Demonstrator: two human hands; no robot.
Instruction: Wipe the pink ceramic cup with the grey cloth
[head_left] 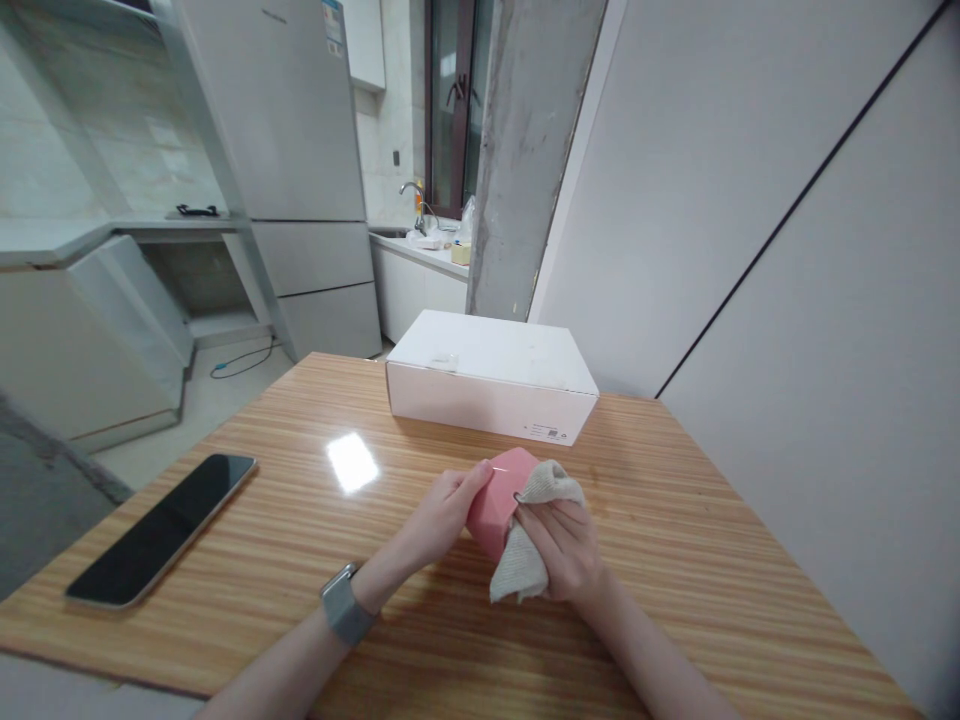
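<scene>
A glossy pink object [496,508] with flat, angled faces is held up over the table in front of me; I cannot tell its exact kind. My left hand [448,508] grips its left side, the thumb lying along the top. A greyish-white cloth [521,568] is bunched in my right hand [566,545], whose fingers press it against the right side of the pink object. A small dark ring or hole shows where the cloth meets the pink surface. The fingertips beneath the object are hidden.
A white cardboard box [491,385] stands just beyond my hands on the wood-grain table [300,520]. At the left lies a black-screened phone [165,530]. A pale wall [750,250] borders the table's right side. Behind are a fridge [300,150] and a sink counter.
</scene>
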